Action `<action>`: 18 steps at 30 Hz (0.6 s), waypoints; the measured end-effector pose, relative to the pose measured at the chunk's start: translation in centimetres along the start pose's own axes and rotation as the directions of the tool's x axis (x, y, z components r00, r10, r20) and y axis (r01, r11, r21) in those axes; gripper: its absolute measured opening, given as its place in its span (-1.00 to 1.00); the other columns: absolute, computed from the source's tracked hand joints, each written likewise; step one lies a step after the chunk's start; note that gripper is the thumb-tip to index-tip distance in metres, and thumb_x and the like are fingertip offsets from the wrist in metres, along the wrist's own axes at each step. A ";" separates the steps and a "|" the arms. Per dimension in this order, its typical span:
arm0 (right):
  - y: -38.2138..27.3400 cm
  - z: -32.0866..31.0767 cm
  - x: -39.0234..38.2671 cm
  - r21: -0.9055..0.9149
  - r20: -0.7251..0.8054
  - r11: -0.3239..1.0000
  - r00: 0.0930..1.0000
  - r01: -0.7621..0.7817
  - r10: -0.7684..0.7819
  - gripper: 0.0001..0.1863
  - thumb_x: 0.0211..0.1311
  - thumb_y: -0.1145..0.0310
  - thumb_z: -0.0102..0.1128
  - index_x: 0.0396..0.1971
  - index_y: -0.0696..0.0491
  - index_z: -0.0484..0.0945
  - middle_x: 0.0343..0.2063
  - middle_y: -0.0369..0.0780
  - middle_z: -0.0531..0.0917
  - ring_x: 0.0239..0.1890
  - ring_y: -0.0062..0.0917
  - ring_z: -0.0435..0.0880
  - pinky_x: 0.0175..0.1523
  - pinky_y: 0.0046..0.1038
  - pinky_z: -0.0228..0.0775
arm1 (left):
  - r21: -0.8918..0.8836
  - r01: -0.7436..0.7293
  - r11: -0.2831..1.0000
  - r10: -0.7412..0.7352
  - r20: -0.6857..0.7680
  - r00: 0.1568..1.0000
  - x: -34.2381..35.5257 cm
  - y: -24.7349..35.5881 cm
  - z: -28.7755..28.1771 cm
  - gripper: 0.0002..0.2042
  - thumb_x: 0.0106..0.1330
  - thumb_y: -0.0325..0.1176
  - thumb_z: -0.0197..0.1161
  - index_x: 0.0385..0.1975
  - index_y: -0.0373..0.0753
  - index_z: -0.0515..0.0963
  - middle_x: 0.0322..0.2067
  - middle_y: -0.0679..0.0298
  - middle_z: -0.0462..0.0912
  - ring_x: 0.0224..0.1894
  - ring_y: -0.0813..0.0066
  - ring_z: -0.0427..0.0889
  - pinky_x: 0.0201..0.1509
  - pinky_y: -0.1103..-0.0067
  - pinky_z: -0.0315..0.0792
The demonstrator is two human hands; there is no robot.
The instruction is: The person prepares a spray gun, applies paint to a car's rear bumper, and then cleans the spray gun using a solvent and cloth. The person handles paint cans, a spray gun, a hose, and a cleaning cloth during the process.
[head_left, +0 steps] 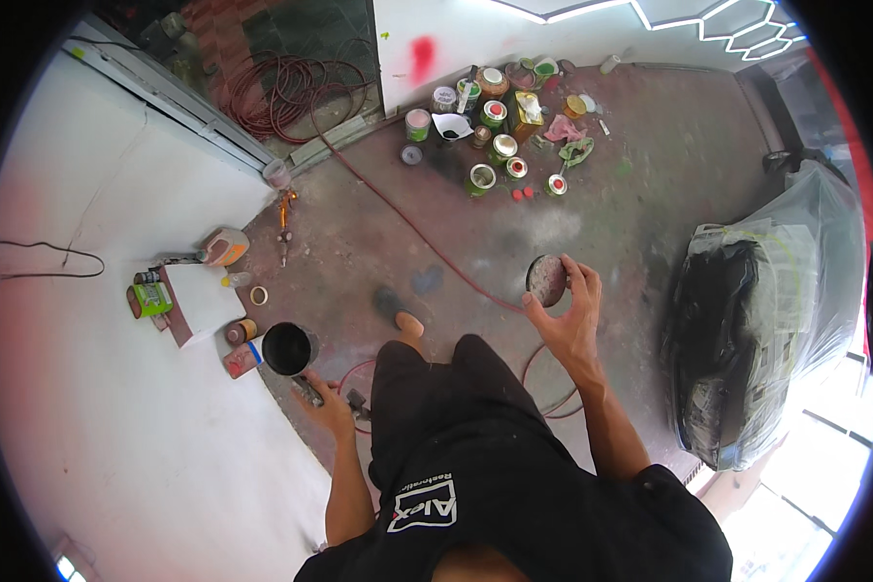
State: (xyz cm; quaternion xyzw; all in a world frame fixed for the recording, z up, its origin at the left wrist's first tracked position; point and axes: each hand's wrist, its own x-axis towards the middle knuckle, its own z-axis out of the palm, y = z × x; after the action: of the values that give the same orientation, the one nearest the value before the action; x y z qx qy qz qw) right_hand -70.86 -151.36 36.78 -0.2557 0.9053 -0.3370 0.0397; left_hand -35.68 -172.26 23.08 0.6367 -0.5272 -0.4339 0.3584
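My left hand (328,409) is closed around a spray gun (307,391). Above its grip sits a black round cup (291,349), uncovered, with a dark inside. Between the thumb and fingers of my right hand (572,325), a round lid (549,279) is pinched by its edge. This lid has a dark rim and a dusty, reddish-grey face, and it is well apart from the cup. Part of the spray gun is hidden by my left hand.
A red hose (388,199) crosses the floor from a coil (281,97). Several paint cans (503,147) stand ahead. An orange spray gun (285,218) and a jug (225,246) are by the left wall. A plastic-wrapped car part (747,339) lies right.
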 end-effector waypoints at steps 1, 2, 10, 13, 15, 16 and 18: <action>0.2 1.1 1.3 -0.003 0.009 1.000 1.000 -0.012 0.012 -0.12 0.05 0.22 0.66 0.38 0.21 0.48 0.18 -0.03 0.48 0.26 -0.13 0.48 0.37 -0.13 0.40 | 0.051 -0.011 0.999 0.010 0.029 1.000 1.7 -0.9 1.3 -0.55 0.69 -0.12 0.22 0.27 -0.40 0.40 -0.19 0.17 0.63 -0.41 0.46 0.62 -0.31 0.51 0.53; 0.2 1.9 2.5 -0.010 0.003 1.000 1.000 -0.015 0.015 -0.12 0.05 0.22 0.66 0.37 0.21 0.48 0.19 -0.03 0.48 0.26 -0.13 0.48 0.36 -0.14 0.40 | 0.049 -0.045 0.998 0.043 0.057 0.997 3.2 -1.4 3.2 -0.55 0.69 -0.14 0.22 0.28 -0.39 0.39 -0.21 0.17 0.63 -0.40 0.46 0.62 -0.28 0.50 0.53; 5.6 15.5 14.1 0.196 0.198 0.894 0.909 -0.403 0.367 -0.15 0.16 0.09 0.56 0.39 0.18 0.49 0.11 -0.06 0.57 0.22 -0.23 0.56 0.31 -0.20 0.46 | 0.109 -0.272 0.956 0.229 0.297 0.927 15.9 -6.4 15.1 -0.53 0.64 -0.33 0.22 0.40 -0.43 0.37 0.11 -0.02 0.63 0.13 0.14 0.66 0.31 0.31 0.46; 10.6 24.8 19.2 0.034 0.125 0.939 0.934 -0.341 0.335 -0.14 0.13 0.06 0.57 0.38 0.18 0.49 0.10 -0.06 0.58 0.19 -0.23 0.58 0.29 -0.21 0.46 | 0.213 -0.493 0.844 0.395 0.374 0.839 19.9 -7.2 22.0 -0.51 0.62 -0.36 0.21 0.43 -0.47 0.36 0.28 -0.12 0.55 0.32 0.01 0.56 0.48 0.26 0.34; 16.2 33.0 23.5 -0.081 0.147 0.974 0.964 -0.213 0.223 -0.16 0.08 0.07 0.57 0.35 0.15 0.51 0.11 -0.05 0.58 0.19 -0.19 0.57 0.29 -0.18 0.45 | 0.199 -0.481 0.854 0.388 0.371 0.844 22.4 -11.3 27.5 -0.51 0.61 -0.37 0.21 0.43 -0.47 0.36 0.26 -0.13 0.56 0.31 0.00 0.58 0.46 0.28 0.35; 19.7 37.1 24.5 -0.121 0.196 0.982 0.967 -0.142 0.164 -0.18 0.04 0.09 0.55 0.32 0.12 0.53 0.11 -0.04 0.58 0.20 -0.15 0.56 0.30 -0.14 0.44 | 0.194 -0.461 0.866 0.370 0.371 0.852 23.0 -14.0 29.7 -0.51 0.60 -0.38 0.21 0.43 -0.47 0.36 0.25 -0.13 0.57 0.30 0.00 0.58 0.46 0.28 0.35; 25.5 44.2 27.7 -0.175 0.277 0.985 0.959 -0.001 0.051 -0.22 0.00 0.11 0.54 0.26 0.08 0.56 0.11 -0.03 0.57 0.21 -0.10 0.54 0.31 -0.10 0.42 | 0.165 -0.428 0.889 0.352 0.352 0.867 24.1 -17.9 34.6 -0.51 0.58 -0.40 0.22 0.42 -0.48 0.37 0.24 -0.13 0.58 0.29 0.01 0.58 0.46 0.28 0.35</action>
State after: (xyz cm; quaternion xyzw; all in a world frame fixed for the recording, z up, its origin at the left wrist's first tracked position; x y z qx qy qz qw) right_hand -95.18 -174.59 -10.57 -0.2914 0.9196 -0.2168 0.1497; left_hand -59.78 -192.57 -10.21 0.4774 -0.7436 -0.3808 0.2723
